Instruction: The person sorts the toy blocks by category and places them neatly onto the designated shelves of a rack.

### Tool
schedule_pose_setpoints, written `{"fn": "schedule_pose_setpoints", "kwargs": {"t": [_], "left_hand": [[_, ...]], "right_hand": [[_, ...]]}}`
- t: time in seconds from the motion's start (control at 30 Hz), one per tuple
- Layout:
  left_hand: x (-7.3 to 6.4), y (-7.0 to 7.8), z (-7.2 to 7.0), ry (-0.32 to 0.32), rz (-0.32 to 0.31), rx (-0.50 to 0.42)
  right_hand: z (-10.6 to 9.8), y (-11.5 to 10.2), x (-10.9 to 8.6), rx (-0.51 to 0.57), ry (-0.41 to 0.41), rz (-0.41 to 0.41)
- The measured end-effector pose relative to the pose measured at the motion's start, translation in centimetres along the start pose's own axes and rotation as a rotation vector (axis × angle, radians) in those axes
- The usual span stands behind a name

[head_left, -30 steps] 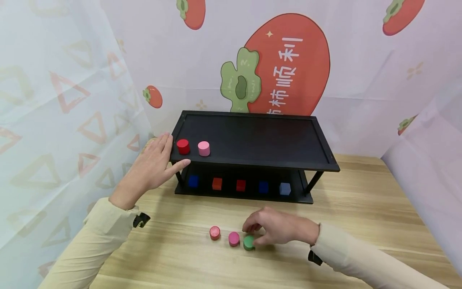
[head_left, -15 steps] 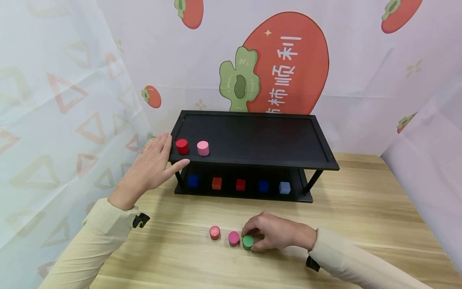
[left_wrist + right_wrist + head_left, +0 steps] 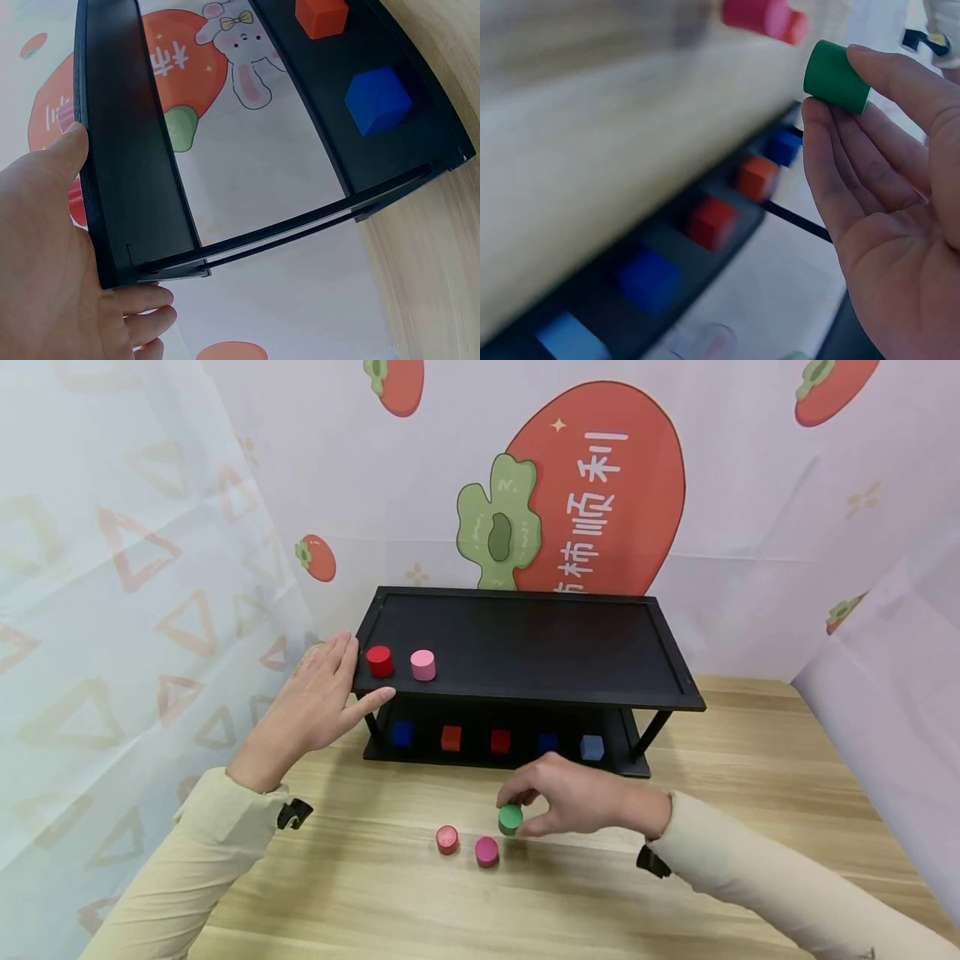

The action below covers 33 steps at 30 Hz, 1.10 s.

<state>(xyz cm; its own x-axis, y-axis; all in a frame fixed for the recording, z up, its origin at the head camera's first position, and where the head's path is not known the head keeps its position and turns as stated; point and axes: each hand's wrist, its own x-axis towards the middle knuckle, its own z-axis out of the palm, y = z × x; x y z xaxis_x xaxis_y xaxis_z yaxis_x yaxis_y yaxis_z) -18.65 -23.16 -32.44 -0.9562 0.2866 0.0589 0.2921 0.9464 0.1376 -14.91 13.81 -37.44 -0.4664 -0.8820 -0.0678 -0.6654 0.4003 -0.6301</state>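
We are holding our left hand (image 3: 313, 700) straight-fingered; to its right, our right hand (image 3: 576, 792) is pinching.

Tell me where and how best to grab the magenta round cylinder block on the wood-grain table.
Probably pinch the magenta cylinder by its curved side, front to back, coming from above and the right: it stands upright on a flat end, top uncovered, with the pinkish-red round cylinder standing just to its left.
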Motion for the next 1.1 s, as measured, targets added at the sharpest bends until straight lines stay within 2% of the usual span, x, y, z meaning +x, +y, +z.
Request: {"fn": "schedule_pose_setpoints", "kwargs": {"t": [0.33, 0.57, 0.8, 1.1], "left_hand": [[-0.1, 0.2, -0.3, -0.007, -0.005, -0.002], [-0.2, 0.2, -0.3, -0.013, -0.006, -0.002], [-0.1, 0.1, -0.3, -0.003, -0.003, 0.000], [-0.3, 0.3, -0.3, 0.004, 0.002, -0.007]], "right_hand": [[-6.8, -4.0, 1.2, -0.068, 0.044, -0.016], [-10.6, -5.2, 2.5, -0.100, 0.099, 0.022], [-12.9, -4.9, 4.5, -0.131, 0.161, 0.063], [-14.0, -3.5, 6.5, -0.132, 0.190, 0.124]]}}
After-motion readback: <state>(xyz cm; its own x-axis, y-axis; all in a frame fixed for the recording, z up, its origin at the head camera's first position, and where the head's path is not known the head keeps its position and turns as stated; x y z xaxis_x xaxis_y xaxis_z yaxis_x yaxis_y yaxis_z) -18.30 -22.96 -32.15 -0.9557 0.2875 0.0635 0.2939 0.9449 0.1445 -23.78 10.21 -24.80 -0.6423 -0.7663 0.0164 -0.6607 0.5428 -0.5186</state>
